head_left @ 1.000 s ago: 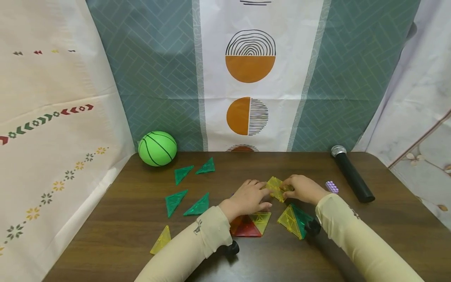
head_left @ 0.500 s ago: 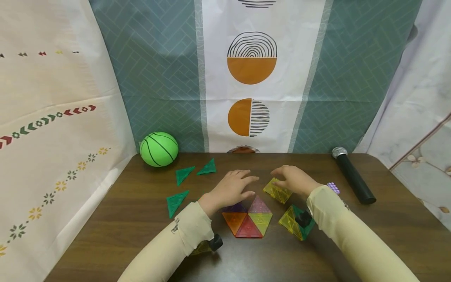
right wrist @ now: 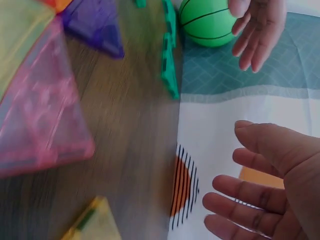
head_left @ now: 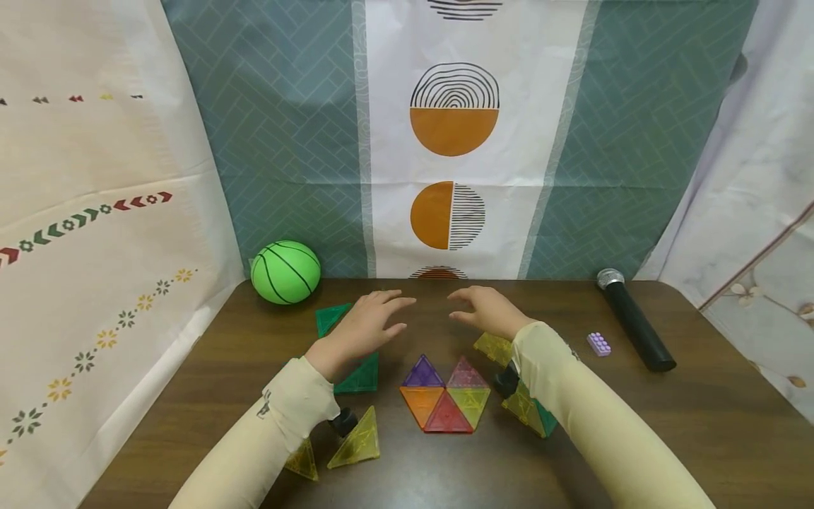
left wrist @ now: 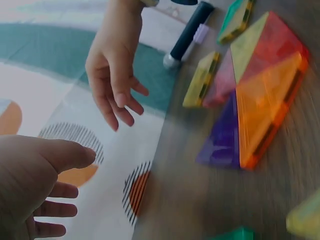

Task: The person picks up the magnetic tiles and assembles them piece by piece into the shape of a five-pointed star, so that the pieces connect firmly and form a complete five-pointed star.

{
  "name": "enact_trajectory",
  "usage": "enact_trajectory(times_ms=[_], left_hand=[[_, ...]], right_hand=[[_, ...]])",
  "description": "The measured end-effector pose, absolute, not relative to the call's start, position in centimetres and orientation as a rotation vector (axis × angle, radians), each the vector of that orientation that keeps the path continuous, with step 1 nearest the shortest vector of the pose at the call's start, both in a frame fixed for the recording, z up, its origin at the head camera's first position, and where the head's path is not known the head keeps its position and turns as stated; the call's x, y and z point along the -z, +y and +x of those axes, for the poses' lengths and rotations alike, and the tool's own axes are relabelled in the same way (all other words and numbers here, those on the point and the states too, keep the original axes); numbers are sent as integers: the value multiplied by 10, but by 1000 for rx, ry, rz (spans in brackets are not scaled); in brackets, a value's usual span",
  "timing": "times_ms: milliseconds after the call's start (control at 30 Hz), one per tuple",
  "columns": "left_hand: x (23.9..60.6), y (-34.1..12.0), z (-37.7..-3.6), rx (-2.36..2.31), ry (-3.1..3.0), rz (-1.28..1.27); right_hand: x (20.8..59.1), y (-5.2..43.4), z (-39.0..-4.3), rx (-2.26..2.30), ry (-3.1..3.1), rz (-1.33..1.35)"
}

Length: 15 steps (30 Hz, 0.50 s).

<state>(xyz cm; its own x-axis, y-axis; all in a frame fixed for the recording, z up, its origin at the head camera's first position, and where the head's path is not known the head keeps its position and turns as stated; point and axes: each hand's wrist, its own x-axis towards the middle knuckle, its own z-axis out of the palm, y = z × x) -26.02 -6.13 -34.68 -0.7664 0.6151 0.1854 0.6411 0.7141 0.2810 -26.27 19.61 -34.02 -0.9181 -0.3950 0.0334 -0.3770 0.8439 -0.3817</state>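
Both hands hover above the dark wooden table [head_left: 699, 424] with fingers spread and nothing in them. My left hand [head_left: 365, 322] is over green triangle tiles [head_left: 359, 375]. My right hand [head_left: 486, 309] hangs above a yellow tile [head_left: 492, 346]. Between and in front of them lies a flat cluster of triangle tiles [head_left: 445, 392], purple, pink, orange, red and yellow. The left wrist view shows that cluster [left wrist: 255, 100] and the right hand [left wrist: 112, 80]. In the right wrist view the pink tile [right wrist: 40, 120] lies near, with my left hand [right wrist: 257, 30] beyond.
A green ball [head_left: 285, 272] sits at the back left against the patterned backdrop. A black microphone [head_left: 632, 318] and a small purple brick [head_left: 598, 343] lie at the right. Yellow tiles [head_left: 356, 442] rest near the front left, and stacked yellow and green tiles [head_left: 531, 410] under my right sleeve.
Both hands let go of the yellow tile, lifted and moved back toward the wall, spreading apart. The left arm swung left, uncovering the coloured tile cluster.
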Motion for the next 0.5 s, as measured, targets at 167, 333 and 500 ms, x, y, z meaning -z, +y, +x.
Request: enact_trajectory(times_ms=[167, 333, 500], left_hand=[[353, -83, -267, 496, -2828, -1003], [359, -104, -277, 451, -2840, -969], [365, -126, -283, 455, -2870, -903]], right_hand=[[341, 176, -273, 680, 2966, -649], [345, 161, -285, 698, 2951, -651], [351, 142, -294, 707, 2941, -642]])
